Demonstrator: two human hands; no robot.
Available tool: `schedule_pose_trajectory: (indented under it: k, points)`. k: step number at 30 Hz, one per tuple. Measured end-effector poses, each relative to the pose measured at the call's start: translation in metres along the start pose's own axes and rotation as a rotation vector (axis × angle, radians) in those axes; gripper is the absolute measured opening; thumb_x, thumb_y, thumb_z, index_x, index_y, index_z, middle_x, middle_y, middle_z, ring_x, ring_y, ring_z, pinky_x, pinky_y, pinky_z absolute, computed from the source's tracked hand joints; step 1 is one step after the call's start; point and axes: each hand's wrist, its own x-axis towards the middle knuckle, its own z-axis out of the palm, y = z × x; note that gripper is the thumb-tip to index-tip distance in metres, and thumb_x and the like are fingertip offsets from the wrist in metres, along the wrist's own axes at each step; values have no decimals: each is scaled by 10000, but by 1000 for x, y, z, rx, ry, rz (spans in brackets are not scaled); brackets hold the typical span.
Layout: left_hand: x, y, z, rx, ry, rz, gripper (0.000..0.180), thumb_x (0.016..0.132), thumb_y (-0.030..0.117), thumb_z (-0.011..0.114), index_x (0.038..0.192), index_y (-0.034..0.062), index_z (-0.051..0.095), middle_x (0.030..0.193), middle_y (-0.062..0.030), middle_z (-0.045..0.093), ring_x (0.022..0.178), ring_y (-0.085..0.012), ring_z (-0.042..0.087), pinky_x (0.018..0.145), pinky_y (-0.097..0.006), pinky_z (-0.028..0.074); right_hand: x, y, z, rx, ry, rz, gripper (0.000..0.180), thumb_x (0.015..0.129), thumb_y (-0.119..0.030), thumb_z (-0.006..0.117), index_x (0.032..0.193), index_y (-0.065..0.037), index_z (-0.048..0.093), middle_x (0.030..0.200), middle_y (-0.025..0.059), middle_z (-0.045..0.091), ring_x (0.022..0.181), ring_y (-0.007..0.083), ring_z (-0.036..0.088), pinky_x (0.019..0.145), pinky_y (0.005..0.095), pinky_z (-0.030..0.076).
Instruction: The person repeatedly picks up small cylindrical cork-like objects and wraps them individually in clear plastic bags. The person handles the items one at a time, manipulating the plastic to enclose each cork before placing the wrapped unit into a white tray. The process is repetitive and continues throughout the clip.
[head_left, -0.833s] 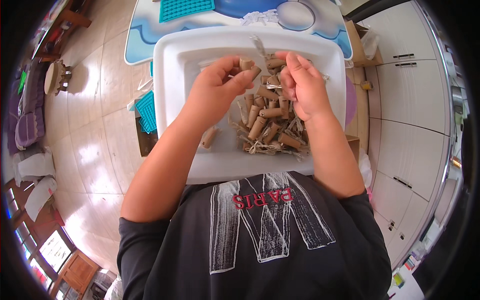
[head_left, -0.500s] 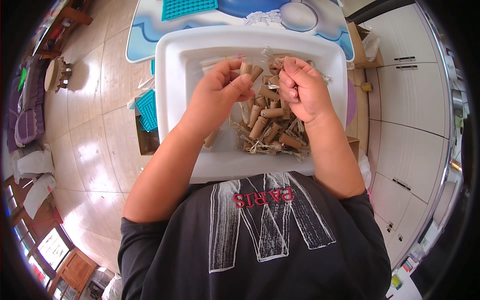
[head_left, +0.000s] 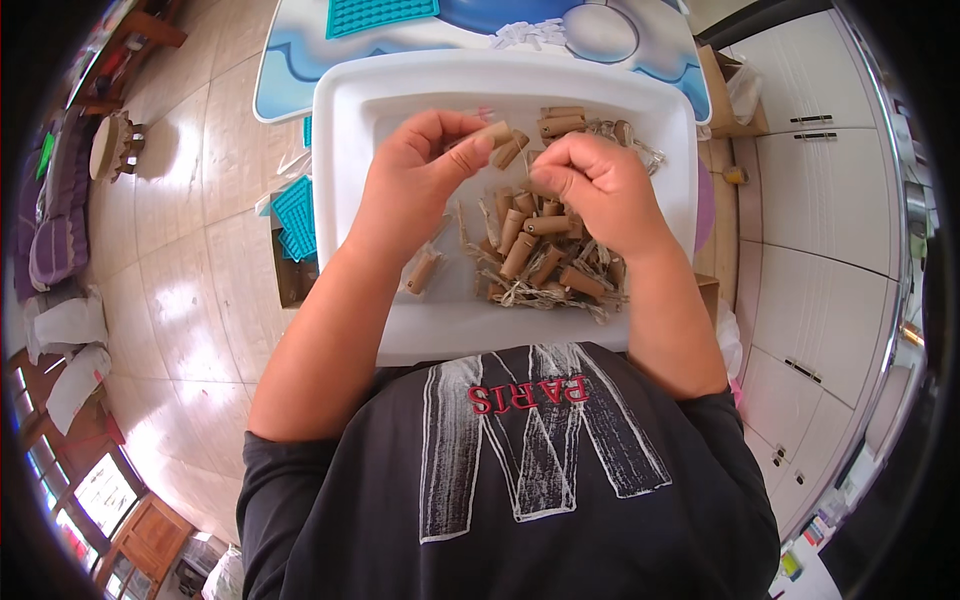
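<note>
My left hand (head_left: 425,165) is closed, pinching a light-brown, cork-like cylinder (head_left: 492,134) between thumb and fingers over the white tub (head_left: 345,250). A second brown cylinder (head_left: 511,149) sits right beside it, in front of the fingertips; whether the hand grips this one too, I cannot tell. My right hand (head_left: 597,185) is closed in a pinch close by, at a thin strand. Below lies a heap of brown cylinders (head_left: 518,255) with bundles of thin, pale wire (head_left: 545,299). One cylinder in clear wrapping (head_left: 422,270) lies apart, under my left wrist.
Behind the tub is a blue-and-white patterned table (head_left: 290,70) with a teal gridded tray (head_left: 380,14) and small white pieces (head_left: 530,36). More teal trays (head_left: 293,215) sit in a cardboard box at the left. Another cardboard box (head_left: 735,95) stands at the right, by white cabinets (head_left: 815,180).
My right hand has moved down and toward my left, turning palm-down. Cylinders at the tub's far side have come into view. The cylinder in my left hand has tilted.
</note>
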Motion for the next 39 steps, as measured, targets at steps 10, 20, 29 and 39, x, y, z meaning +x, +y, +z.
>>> schedule_pose_trajectory:
  k: [10,20,29,39]
  points:
    - [-8,7,9,-144,-143,-236,192,881,174,579,1002,26,568,903,-31,601,766,-97,583,673,-247,529,-3,-1,16,163,109,-41,187,822,-56,618,999,-16,574,722,10,609,628,36,499,545,195,405]
    - [-7,1,7,-278,-101,-113,269,869,106,578,1119,12,547,988,-82,612,847,-163,616,790,-310,525,-2,1,15,269,96,-6,182,851,-38,581,1023,10,545,839,30,618,753,59,539,678,203,446]
    - [1,4,1,21,-91,-18,352,900,172,537,1205,5,476,1012,-126,623,916,-190,615,790,-307,507,-1,-2,18,356,118,-18,167,865,-39,562,1017,9,511,831,33,596,717,56,510,639,187,421]
    - [49,5,-28,1591,-26,-208,286,817,252,550,977,16,574,956,-155,624,869,-323,597,776,-404,473,5,1,12,459,286,-34,192,861,-65,577,1028,3,513,726,-9,527,644,55,464,592,184,401]
